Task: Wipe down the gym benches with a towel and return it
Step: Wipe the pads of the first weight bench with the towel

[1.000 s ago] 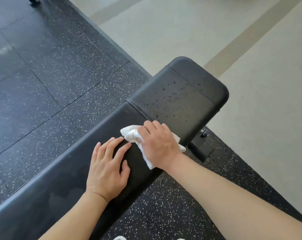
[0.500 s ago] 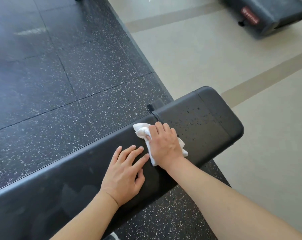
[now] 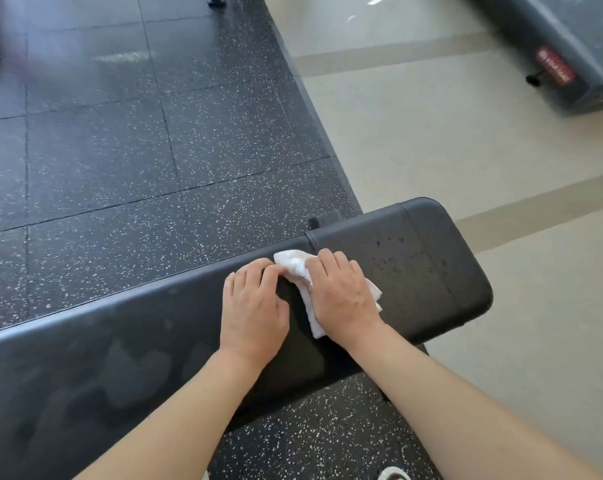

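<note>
A long black padded gym bench (image 3: 414, 271) runs from the lower left to the right, its end pad speckled with droplets. A small white towel (image 3: 295, 266) lies crumpled on the bench top near the seam between the pads. My right hand (image 3: 341, 296) presses flat on the towel, covering most of it. My left hand (image 3: 253, 306) rests on the bench just left of the towel, its fingertips curled over the far edge and touching the cloth. Damp smears show on the bench to the left.
Dark speckled rubber floor tiles (image 3: 154, 150) lie beyond the bench. Pale flooring (image 3: 431, 140) spreads to the right. Another dark piece of gym equipment (image 3: 552, 53) with a red label stands at the top right. A shoe tip (image 3: 393, 474) shows at the bottom edge.
The view has tilted up, showing more floor and the far equipment. My left hand has slid toward the towel and curled its fingertips at the bench's far edge. My right hand stays on the towel.
</note>
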`<state>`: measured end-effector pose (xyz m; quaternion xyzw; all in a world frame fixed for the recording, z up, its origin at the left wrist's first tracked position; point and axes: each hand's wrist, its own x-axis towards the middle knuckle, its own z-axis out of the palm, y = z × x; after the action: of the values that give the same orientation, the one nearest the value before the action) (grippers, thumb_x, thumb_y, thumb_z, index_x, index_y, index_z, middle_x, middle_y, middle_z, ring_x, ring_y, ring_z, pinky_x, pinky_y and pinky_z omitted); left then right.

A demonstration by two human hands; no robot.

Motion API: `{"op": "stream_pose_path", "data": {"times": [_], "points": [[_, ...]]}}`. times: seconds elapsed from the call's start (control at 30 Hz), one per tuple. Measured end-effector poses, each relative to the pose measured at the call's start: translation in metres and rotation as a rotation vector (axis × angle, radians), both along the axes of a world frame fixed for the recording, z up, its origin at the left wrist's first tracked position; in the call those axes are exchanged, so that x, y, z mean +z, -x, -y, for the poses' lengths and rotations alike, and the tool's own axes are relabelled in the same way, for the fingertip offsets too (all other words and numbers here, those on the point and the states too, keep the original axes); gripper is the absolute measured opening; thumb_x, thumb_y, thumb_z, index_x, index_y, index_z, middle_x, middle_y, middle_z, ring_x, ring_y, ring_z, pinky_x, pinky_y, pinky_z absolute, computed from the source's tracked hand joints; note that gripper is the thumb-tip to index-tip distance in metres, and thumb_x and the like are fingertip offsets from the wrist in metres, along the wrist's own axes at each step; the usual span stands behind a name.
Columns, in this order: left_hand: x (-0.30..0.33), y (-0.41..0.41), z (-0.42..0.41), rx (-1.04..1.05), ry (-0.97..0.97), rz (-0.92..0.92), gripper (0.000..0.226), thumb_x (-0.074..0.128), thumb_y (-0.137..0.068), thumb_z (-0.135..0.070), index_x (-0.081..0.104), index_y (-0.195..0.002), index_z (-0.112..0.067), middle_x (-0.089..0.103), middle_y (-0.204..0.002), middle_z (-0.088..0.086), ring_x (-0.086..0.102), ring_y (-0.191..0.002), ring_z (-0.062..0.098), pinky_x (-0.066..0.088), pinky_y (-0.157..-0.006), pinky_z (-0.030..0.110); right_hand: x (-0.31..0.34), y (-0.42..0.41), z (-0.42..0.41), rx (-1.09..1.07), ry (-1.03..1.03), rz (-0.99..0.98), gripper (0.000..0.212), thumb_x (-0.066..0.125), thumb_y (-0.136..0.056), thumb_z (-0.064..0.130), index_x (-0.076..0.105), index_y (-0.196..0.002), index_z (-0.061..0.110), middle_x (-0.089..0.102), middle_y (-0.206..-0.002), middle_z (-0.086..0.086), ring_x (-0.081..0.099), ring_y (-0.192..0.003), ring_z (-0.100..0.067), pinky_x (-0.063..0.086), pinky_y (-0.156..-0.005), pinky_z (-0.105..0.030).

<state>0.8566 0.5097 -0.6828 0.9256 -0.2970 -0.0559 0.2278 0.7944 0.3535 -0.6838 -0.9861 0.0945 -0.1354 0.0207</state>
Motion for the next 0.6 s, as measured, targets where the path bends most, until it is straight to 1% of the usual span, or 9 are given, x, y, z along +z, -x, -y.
{"op": "stream_pose_path", "data": {"times": [0.03, 0.1, 0.17, 0.23, 0.3, 0.4, 0.5, 0.6], "points": [[0.000, 0.002, 0.008, 0.001, -0.001, -0.002, 0.045, 0.066, -0.082, -0.005, 0.065, -0.127, -0.013, 0.061, -0.136, 0.006, 0.056, -0.127, 0.032, 0.043, -0.110, 0.052, 0.002, 0.010, 0.008, -0.020, -0.011, 0.013, 0.004, 0.060, -0.091, 0.016, 0.058, -0.093, 0.013, 0.052, -0.087, -0.005, 0.047, -0.074, -0.025, 0.039, -0.063, -0.037], [-0.002, 0.008, 0.026, 0.030, -0.030, -0.022, 0.046, 0.065, -0.086, -0.009, 0.063, -0.132, -0.014, 0.060, -0.141, 0.005, 0.054, -0.132, 0.031, 0.039, -0.114, 0.055, 0.002, 0.033, 0.023, -0.046, -0.040, -0.003, 0.014, 0.065, -0.087, 0.010, 0.057, -0.097, 0.014, 0.051, -0.089, -0.003, 0.046, -0.076, -0.024, 0.039, -0.064, -0.036], [-0.006, 0.019, 0.042, 0.085, -0.084, -0.023, 0.046, 0.065, -0.090, -0.015, 0.062, -0.136, -0.017, 0.058, -0.143, 0.004, 0.051, -0.135, 0.030, 0.034, -0.118, 0.060, -0.003, 0.058, 0.037, -0.073, -0.075, -0.024, 0.019, 0.068, -0.086, 0.009, 0.057, -0.099, 0.015, 0.049, -0.090, -0.001, 0.044, -0.077, -0.022, 0.040, -0.065, -0.035], [-0.014, 0.031, 0.052, 0.131, -0.108, 0.005, 0.045, 0.065, -0.092, -0.019, 0.063, -0.137, -0.018, 0.056, -0.145, 0.006, 0.048, -0.140, 0.033, 0.029, -0.121, 0.063, -0.010, 0.076, 0.047, -0.082, -0.106, -0.039, 0.017, 0.069, -0.087, 0.012, 0.060, -0.100, 0.015, 0.050, -0.090, 0.000, 0.045, -0.077, -0.022, 0.043, -0.065, -0.036], [-0.023, 0.036, 0.054, 0.149, -0.116, 0.045, 0.045, 0.064, -0.093, -0.020, 0.062, -0.138, -0.018, 0.055, -0.147, 0.008, 0.046, -0.142, 0.035, 0.027, -0.123, 0.063, -0.016, 0.083, 0.054, -0.063, -0.135, -0.035, 0.008, 0.064, -0.093, 0.020, 0.063, -0.099, 0.015, 0.053, -0.091, 0.000, 0.048, -0.077, -0.022, 0.046, -0.065, -0.037], [-0.031, 0.036, 0.053, 0.167, -0.121, 0.078, 0.045, 0.056, -0.093, -0.024, 0.061, -0.138, -0.021, 0.053, -0.147, 0.006, 0.043, -0.143, 0.033, 0.026, -0.125, 0.061, -0.019, 0.075, 0.060, -0.049, -0.183, -0.009, 0.021, 0.053, -0.099, 0.029, 0.066, -0.099, 0.014, 0.057, -0.091, -0.002, 0.051, -0.077, -0.024, 0.047, -0.065, -0.039], [-0.033, 0.037, 0.055, 0.171, -0.117, 0.100, 0.046, 0.053, -0.092, -0.025, 0.062, -0.137, -0.021, 0.053, -0.146, 0.005, 0.044, -0.143, 0.033, 0.026, -0.125, 0.061, -0.021, 0.045, 0.070, -0.036, -0.215, 0.047, 0.024, 0.052, -0.098, 0.030, 0.067, -0.098, 0.012, 0.060, -0.091, -0.005, 0.053, -0.078, -0.027, 0.047, -0.065, -0.041], [-0.037, 0.037, 0.056, 0.176, -0.117, 0.133, 0.046, 0.050, -0.092, -0.026, 0.063, -0.135, -0.020, 0.052, -0.146, 0.005, 0.045, -0.142, 0.034, 0.027, -0.124, 0.061, -0.021, 0.007, 0.085, -0.046, -0.243, 0.055, 0.026, 0.051, -0.093, 0.030, 0.067, -0.097, 0.010, 0.061, -0.092, -0.007, 0.056, -0.081, -0.030, 0.048, -0.065, -0.044]]}}
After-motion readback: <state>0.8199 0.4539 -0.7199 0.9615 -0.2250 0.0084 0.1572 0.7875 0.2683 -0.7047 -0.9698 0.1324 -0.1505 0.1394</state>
